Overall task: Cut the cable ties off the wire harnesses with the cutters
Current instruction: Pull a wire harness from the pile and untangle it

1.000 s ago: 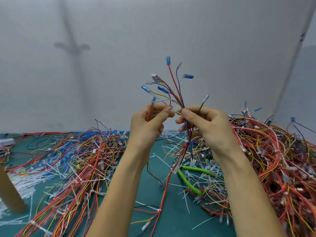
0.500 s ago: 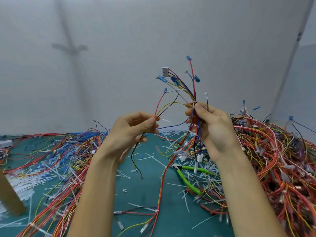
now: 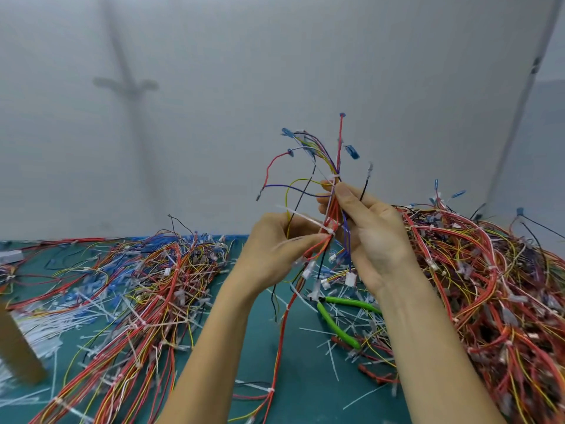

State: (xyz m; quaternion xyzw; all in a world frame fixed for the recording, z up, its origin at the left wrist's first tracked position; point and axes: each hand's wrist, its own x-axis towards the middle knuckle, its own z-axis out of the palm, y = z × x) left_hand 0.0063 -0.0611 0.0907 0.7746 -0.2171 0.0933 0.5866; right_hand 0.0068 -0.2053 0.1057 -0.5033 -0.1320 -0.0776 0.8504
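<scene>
Right hand (image 3: 377, 243): fingers (image 3: 351, 198) pinch the wire harness (image 3: 338, 166), held upright above the table (image 3: 305, 381). Left hand (image 3: 273, 250): fingers pinch the bundle at a white cable tie (image 3: 307, 220). Green-handled cutters (image 3: 334, 322) lie on the table at 6 o'clock from the hands, untouched. Harness piles sit at 9 o'clock (image 3: 146, 289) and 3 o'clock (image 3: 489, 286).

left hand (image 3: 272, 249) closes the gap, tucks in under right hand (image 3: 376, 240) | now pinching white cable tie (image 3: 305, 218) on harness (image 3: 337, 166)
</scene>
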